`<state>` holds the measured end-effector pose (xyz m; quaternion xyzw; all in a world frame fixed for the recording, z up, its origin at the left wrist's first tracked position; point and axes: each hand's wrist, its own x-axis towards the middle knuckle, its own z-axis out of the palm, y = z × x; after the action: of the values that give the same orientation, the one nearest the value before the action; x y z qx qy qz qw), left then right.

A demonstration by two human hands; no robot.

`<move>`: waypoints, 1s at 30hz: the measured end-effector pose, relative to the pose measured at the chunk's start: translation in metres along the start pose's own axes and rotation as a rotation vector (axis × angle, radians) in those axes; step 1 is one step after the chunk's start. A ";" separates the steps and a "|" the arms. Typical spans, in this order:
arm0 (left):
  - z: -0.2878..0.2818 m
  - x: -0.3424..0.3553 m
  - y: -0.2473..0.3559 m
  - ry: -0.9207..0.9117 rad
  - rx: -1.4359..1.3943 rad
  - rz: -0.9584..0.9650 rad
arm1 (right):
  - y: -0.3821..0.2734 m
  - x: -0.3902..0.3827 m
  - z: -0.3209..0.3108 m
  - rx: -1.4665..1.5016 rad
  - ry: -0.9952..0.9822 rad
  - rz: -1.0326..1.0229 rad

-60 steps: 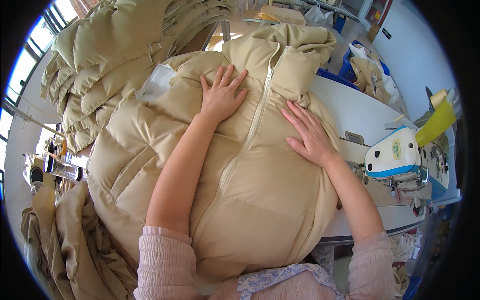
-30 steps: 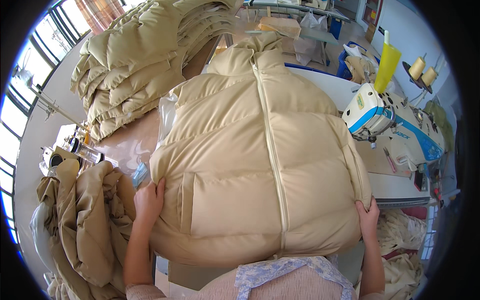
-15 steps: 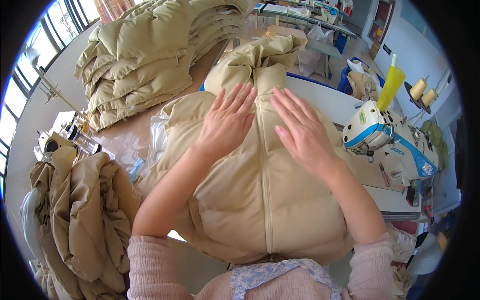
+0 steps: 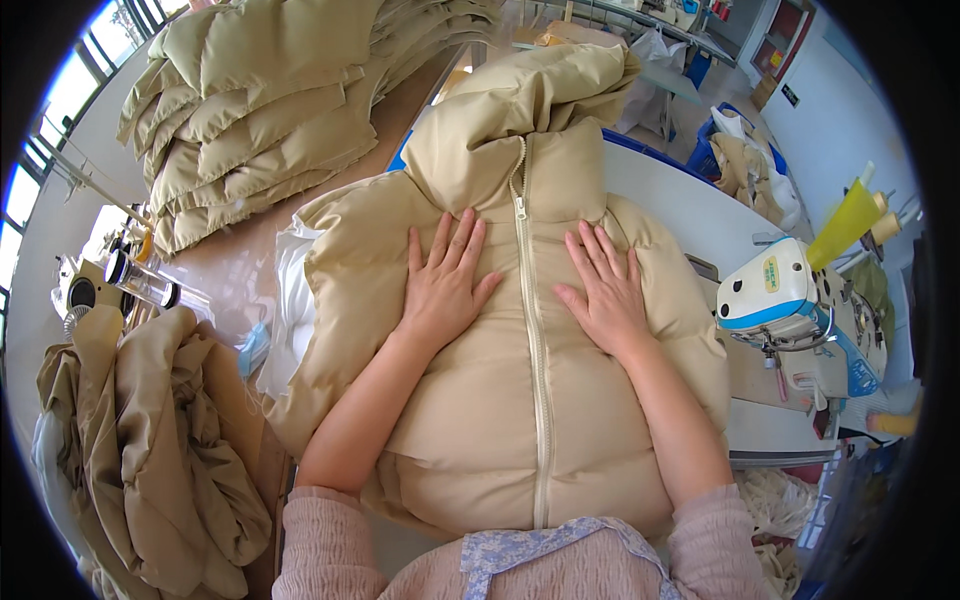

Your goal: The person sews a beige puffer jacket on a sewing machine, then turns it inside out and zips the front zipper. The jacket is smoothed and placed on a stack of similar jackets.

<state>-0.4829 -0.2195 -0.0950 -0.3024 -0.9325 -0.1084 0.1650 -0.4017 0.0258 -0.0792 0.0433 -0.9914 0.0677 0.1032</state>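
Note:
A beige puffer jacket lies front side up across the worktop, its collar pointing away from me. Down its middle runs a closed zipper, with the zipper pull near the base of the collar. My left hand rests flat on the chest panel left of the zipper, fingers spread. On the right panel my right hand lies flat too, fingers stretched toward the collar. Neither hand holds anything. The hood is bunched at the far end.
A sewing machine stands close on the right. Stacked beige quilted pieces rise at the far left, and beige fabric hangs in a heap at the near left. A blue face mask lies beside the jacket; a blue bin stands beyond.
Both hands have come down from near the collar onto the chest and moved farther apart. The collar now lies more upright to view, showing the zipper pull.

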 end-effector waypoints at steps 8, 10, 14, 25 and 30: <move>-0.003 0.000 0.000 0.051 -0.014 0.017 | 0.001 0.000 0.000 0.005 0.044 -0.014; -0.003 0.000 0.000 0.032 -0.021 0.011 | 0.002 0.000 0.002 0.008 0.050 -0.017; -0.005 0.001 -0.001 0.020 -0.022 0.009 | 0.001 0.001 0.000 0.017 0.060 -0.022; 0.000 0.017 -0.021 -0.024 -0.048 0.026 | -0.006 0.015 0.006 0.036 0.112 0.005; 0.000 0.036 -0.045 -0.096 -0.063 -0.008 | -0.005 0.049 0.019 0.099 0.166 -0.037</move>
<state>-0.5379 -0.2364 -0.0859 -0.3087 -0.9367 -0.1238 0.1098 -0.4528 0.0146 -0.0862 0.0610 -0.9740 0.1178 0.1839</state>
